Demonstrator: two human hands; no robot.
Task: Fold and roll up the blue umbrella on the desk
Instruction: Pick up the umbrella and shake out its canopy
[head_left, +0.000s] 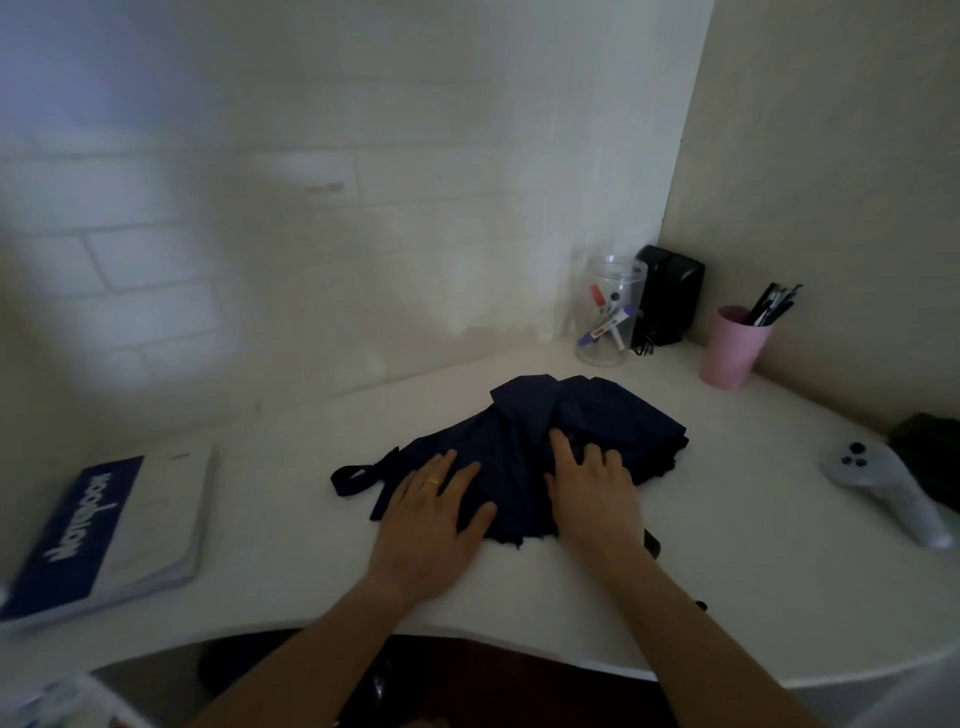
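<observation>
Flattening umbrella (524, 447) pleats, left hand (434, 512) and right hand (592, 493) pressing open-fingered; next, you'd roll tight toward strap (353, 475).

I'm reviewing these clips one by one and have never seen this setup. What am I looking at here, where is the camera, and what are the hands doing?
There is no machine here: a person wears one wide-angle camera on the head, looking down at their own bare hands.

On the white desk lies a dark blue umbrella, collapsed into a loose heap of fabric, its strap trailing to the left. The left hand lies flat on the fabric, fingers spread. The right hand also rests on it, fingers slightly bent. Neither lifts anything.

Around it: a blue and white notebook on the left, a clear jar of markers, a black box, a pink cup of pens, and a pale grey controller on the right.
</observation>
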